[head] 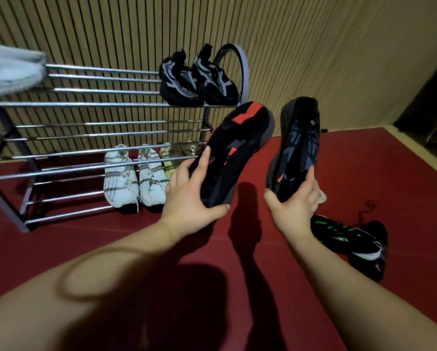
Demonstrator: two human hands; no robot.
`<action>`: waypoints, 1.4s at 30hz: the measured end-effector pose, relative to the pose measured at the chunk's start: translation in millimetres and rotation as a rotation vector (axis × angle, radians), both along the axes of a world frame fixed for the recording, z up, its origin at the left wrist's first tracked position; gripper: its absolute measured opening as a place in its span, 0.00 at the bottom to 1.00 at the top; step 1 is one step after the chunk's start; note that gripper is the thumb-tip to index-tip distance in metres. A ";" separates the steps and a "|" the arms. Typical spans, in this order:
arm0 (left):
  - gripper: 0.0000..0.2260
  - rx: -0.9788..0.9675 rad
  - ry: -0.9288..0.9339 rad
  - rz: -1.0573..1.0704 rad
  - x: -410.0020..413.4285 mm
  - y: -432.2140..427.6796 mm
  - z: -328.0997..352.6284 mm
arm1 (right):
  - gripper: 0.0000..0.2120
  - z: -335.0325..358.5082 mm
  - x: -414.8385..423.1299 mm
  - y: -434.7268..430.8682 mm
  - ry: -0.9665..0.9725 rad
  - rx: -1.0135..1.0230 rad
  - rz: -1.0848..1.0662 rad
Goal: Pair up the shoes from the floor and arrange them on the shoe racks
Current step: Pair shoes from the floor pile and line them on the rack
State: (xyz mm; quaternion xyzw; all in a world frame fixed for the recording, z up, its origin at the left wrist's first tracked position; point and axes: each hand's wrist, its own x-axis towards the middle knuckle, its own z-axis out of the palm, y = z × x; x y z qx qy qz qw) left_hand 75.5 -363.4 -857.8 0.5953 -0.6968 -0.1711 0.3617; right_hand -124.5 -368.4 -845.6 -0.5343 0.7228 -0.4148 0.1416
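While both arms stretch forward over the red floor, the left hand grips the heel end of a black and red shoe, thumb under the heel and fingers laid up its side. The toe of this shoe points toward one o'clock. The right hand grips the heel end of a black and blue-grey shoe, whose toe points to twelve o'clock. Both shoes are held in the air side by side, near each other but apart.

At four o'clock from the right hand, a black and green shoe lies on the floor with another dark shoe just behind it.

At ten o'clock from the hands stands the shoe rack, made of metal bars. A black and grey pair sits on its top tier at the right end. A white pair sits low in the rack, with a yellow-green pair just beside it at three o'clock, partly hidden by the left hand.

A dark hoop stands at the rack's right end. A blurred pale bundle lies on its top left end. A slatted wall rises behind.
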 end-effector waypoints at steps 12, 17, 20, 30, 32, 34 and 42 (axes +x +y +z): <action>0.51 -0.042 0.245 0.349 72.0 -31.1 51.0 | 0.48 64.1 70.7 -32.3 -0.006 -0.082 0.238; 0.49 -0.011 0.268 0.563 125.5 -44.2 74.5 | 0.49 85.0 122.1 -50.5 0.076 -0.069 0.384; 0.48 0.042 0.291 0.632 157.3 -54.9 91.4 | 0.48 94.7 156.5 -67.3 0.143 -0.023 0.433; 0.40 0.198 0.164 0.538 189.3 -79.1 128.2 | 0.41 104.8 254.9 -130.4 0.411 0.161 0.512; 0.43 0.226 0.215 0.318 201.9 -60.9 125.5 | 0.38 97.6 259.7 -131.9 0.476 0.188 0.522; 0.50 0.309 0.143 0.197 213.8 -37.0 118.9 | 0.37 94.3 255.3 -133.0 0.481 0.179 0.543; 0.39 0.197 -0.089 0.233 220.0 -28.4 99.1 | 0.29 88.8 218.6 -127.9 0.237 0.103 0.769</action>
